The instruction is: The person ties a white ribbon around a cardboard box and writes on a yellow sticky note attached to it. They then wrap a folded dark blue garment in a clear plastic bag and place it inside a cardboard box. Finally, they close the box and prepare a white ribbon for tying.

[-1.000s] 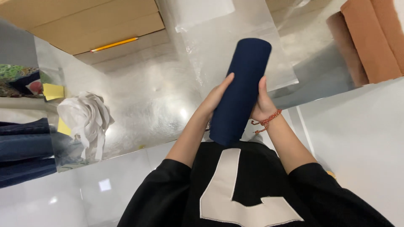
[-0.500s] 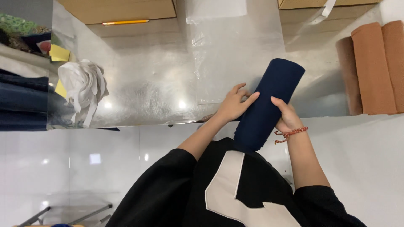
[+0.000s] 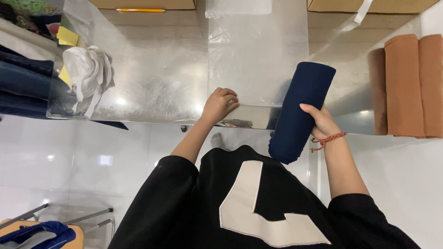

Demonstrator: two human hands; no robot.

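Navy fabric roll [image 3: 300,110] stands almost upright in the right hand [image 3: 320,122], long axis leaning to the upper right, fingers wrapped around its middle. Left hand [image 3: 219,105], loosely curled and empty, rests on the shiny table [image 3: 157,87] just beside.

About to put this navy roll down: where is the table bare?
Bare patch: the shiny tabletop between the white cloth bundle and the left hand. The navy roll stays in the right hand. Crowded: orange rolls far right, folded dark fabrics far left.
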